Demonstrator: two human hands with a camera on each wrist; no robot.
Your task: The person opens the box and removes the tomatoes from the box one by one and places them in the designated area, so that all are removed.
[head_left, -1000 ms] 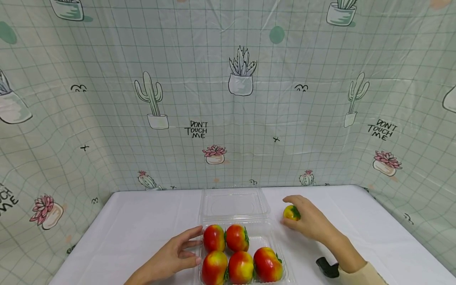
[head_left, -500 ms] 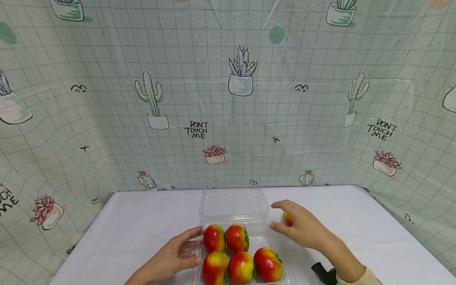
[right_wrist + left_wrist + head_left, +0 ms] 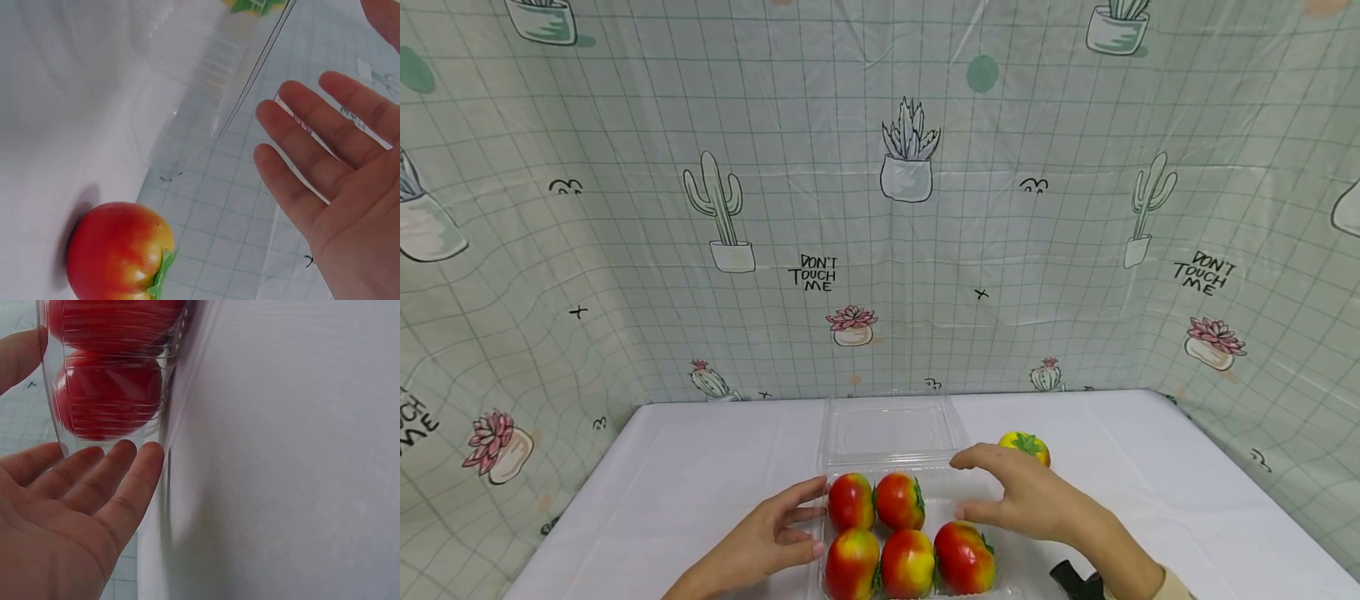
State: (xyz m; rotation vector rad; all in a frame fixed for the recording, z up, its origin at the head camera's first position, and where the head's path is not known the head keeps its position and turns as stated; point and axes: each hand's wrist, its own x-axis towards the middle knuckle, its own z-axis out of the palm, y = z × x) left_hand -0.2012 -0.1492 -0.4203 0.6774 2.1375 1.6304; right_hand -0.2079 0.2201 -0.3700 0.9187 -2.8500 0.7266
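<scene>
A clear plastic clamshell box [image 3: 947,492] lies with its lid [image 3: 891,429] folded back. Two red and yellow fruits that look like persimmons [image 3: 898,500] fill part of its far row; three more [image 3: 907,564] form the near row. My left hand [image 3: 760,533] rests beside the box's left wall, its fingers [image 3: 134,487] extended, with thumb and fingertips at the plastic. Over the right side of the box is my right hand [image 3: 1037,500], fingers spread and holding nothing. Beyond it, a loose persimmon [image 3: 1026,446] stands on the table, also seen in the right wrist view [image 3: 119,253].
White cloth covers the table [image 3: 722,450]. A grid-patterned curtain [image 3: 820,200] printed with cacti hangs behind and at both sides. Under the right wrist shows a black wrist-worn device [image 3: 1075,579].
My right hand has let go of the loose persimmon and moved left and nearer, over the box's right side. That fruit now sits uncovered on the table. The left hand stays put.
</scene>
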